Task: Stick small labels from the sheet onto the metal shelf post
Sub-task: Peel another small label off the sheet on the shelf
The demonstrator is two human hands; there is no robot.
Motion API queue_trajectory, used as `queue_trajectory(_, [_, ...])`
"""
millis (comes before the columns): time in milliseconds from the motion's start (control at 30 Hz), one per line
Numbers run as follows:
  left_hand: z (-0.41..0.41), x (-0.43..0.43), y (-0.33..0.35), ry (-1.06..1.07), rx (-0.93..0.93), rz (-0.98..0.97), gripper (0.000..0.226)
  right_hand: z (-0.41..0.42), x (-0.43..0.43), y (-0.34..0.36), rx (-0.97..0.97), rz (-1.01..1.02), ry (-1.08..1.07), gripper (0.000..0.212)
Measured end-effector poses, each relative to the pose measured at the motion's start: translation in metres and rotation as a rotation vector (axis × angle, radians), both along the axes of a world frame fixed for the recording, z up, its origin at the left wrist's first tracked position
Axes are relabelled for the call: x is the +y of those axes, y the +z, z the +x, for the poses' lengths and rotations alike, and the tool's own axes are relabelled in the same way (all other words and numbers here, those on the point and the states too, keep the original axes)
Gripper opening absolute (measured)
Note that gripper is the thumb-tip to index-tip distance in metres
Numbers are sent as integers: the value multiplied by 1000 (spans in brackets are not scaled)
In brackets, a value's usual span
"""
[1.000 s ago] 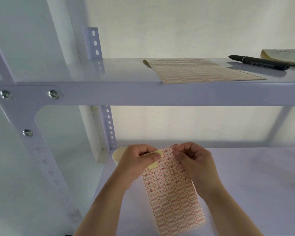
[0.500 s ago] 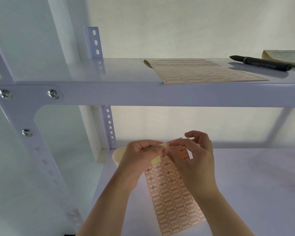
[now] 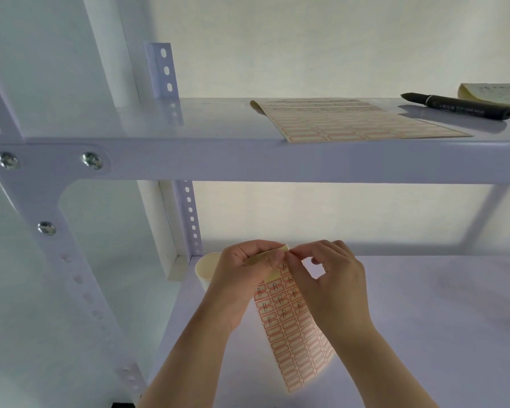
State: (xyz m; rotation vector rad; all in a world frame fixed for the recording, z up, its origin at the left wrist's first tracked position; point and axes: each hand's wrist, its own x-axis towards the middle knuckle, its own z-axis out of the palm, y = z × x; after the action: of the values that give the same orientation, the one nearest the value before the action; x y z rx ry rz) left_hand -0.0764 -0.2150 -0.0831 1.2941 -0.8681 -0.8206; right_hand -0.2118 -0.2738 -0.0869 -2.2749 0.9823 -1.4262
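Label sheet [image 3: 292, 334]: red-bordered small labels, several marked with a handwritten letter, held upright above the lower shelf [image 3: 424, 334], its top corner folded over. Left hand [image 3: 242, 275]: pinches the folded top edge between thumb and fingers. Right hand [image 3: 330, 284]: thumb and forefinger closed narrowly on a label at the same corner, covering the sheet's right edge. Paper cup [image 3: 205, 267]: just behind the left hand, partly hidden by it. Metal shelf post [image 3: 71, 275]: perforated, bolted, at left, well apart from both hands. Upper shelf [image 3: 277, 163]: carries a second label sheet [image 3: 351, 122], a black marker [image 3: 457, 106] and a notepad [image 3: 495, 94].
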Motion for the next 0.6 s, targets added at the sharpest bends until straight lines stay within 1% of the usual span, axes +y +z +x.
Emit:
queue_trajectory(200, [2,-1,-2,16,-14,1,11,-4,-5,1,1,145,104,8])
queue_trajectory(367, [0,-2,-3,21,-21,20,17,-6,-8,1,-23,240,175,14])
queue_trajectory(600, [1,-3,-3,15,-24,34,18,-6,-11,2,-1,233,178,26])
